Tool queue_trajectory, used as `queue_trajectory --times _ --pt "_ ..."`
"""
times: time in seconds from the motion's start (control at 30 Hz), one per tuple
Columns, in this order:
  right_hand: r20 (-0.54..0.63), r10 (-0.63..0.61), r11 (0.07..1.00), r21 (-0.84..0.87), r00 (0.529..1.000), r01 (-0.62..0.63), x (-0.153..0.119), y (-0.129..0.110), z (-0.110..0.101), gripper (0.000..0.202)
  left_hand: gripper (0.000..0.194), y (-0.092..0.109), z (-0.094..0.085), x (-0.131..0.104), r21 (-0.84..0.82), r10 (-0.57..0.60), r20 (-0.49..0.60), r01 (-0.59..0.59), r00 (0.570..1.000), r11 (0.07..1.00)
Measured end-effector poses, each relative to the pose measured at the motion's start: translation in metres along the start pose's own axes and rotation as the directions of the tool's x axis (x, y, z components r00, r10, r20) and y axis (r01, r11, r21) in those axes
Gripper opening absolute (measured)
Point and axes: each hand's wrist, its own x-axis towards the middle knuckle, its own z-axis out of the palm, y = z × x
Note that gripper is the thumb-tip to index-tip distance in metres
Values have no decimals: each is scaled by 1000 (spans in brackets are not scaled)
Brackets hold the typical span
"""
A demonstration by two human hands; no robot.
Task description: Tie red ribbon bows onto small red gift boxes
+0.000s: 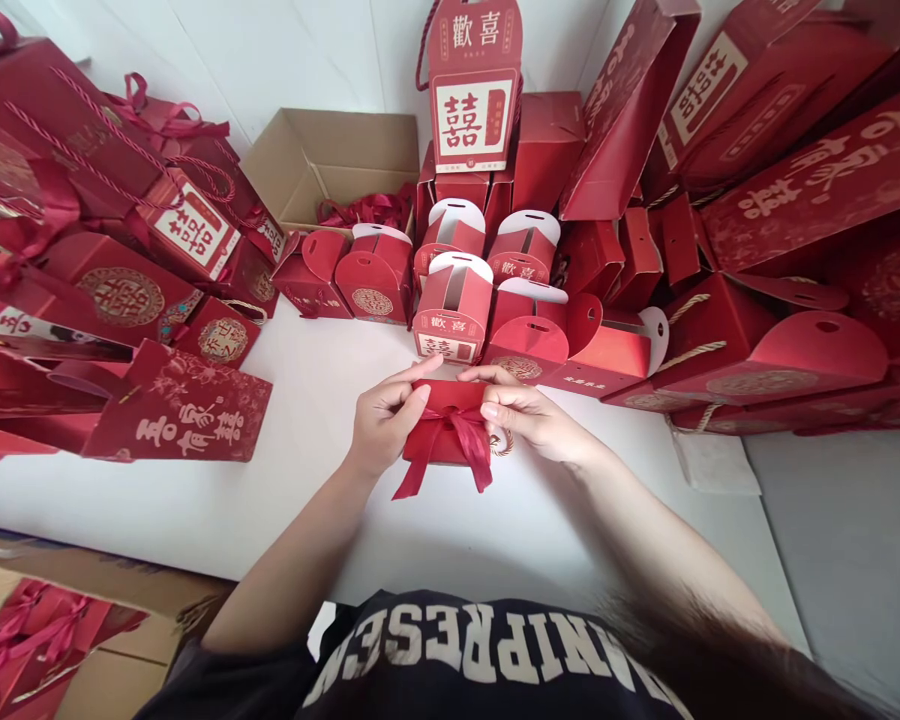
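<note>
A small red gift box (436,447) sits on the white table in front of me, with a dark red satin ribbon (471,437) tied in a bow on its near face. Two ribbon tails hang down over the front. My left hand (385,425) grips the box's left side, thumb on the near face by the ribbon and index finger along the top. At the upper right, my right hand (529,415) pinches the bow's right loop against the box edge. A twisted gold-and-white cord (505,441) shows just below those fingers.
Small red boxes (454,310) with handle cut-outs stand close behind my hands. A cardboard carton (300,160) with red ribbons stands at the back. More red boxes (765,340) are piled right, and ribboned ones (112,280) left. Another carton (127,680) sits below the table edge.
</note>
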Motion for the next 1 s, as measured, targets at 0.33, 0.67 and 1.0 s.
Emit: queue_trajectory --times 0.33,0.67,1.0 --pt "-26 -22 999 -31 999 21 2 0 1 42 42 -1 -6 5 -5 130 115 -130 985 991" --pt "-93 -176 922 -364 980 131 6 -28 6 39 44 55 -24 -41 674 -158 -261 297 952 676" --pt "-40 -123 955 -277 992 107 5 -28 5 34 45 34 -1 -72 -115 -555 223 587 801 801"
